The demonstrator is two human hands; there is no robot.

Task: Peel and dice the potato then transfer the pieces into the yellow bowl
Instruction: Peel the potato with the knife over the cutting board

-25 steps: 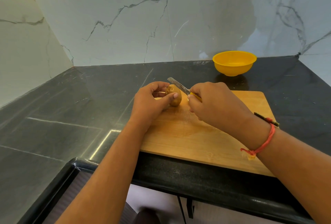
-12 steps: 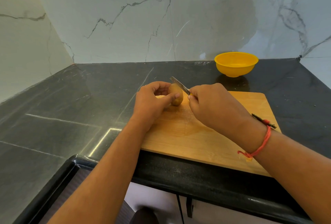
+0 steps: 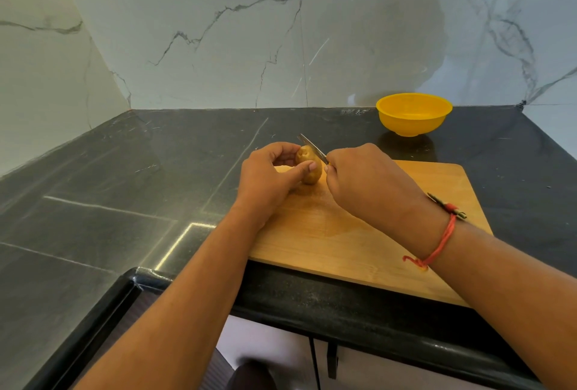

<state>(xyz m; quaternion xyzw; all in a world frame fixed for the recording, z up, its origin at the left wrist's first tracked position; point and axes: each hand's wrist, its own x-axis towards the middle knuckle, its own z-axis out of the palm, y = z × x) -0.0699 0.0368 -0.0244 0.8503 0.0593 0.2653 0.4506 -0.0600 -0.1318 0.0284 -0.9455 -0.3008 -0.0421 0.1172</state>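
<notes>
Brown potato (image 3: 310,168) in left hand (image 3: 268,175), knife (image 3: 312,147) in right hand (image 3: 365,183)

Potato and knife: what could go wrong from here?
1. The knife blade lies against the top of the potato, close to the fingers of the left hand that pinch it; a slip might cut them.
2. The potato seems to stand on end on the board, held only at its sides, so it may twist or roll under the blade.

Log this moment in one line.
phase: peeling | left hand: holds potato on cutting board | right hand: grips knife, blade at potato | yellow bowl: empty
</notes>
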